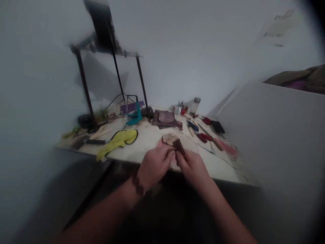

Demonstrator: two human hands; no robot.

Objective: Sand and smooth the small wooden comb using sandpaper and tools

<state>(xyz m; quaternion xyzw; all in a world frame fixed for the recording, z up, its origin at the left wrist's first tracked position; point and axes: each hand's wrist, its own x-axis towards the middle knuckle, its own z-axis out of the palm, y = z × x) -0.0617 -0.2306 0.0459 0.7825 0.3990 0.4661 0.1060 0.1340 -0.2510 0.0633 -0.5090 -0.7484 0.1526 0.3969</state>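
Note:
My right hand (194, 166) is closed around a small dark brown flat piece (179, 146) that looks like leather, its upper end sticking out above the fingers. Beside it, my left hand (156, 164) is closed in a pinch at the piece's left edge. A small yellowish bit shows at those fingertips, too blurred to name. Both hands are at the table's front edge. Just behind them a tan piece with a dark brown edge (169, 138) lies on a pinkish round patch, partly hidden by the fingers.
The white table (147, 142) carries a yellow cloth item (122, 138), a teal tool (136, 117), brown leather sheets (164, 118), red-handled pliers (201, 137) and a clear jar (195, 105). A dark-legged frame (85, 81) stands at left. A white panel (274, 135) bounds the right.

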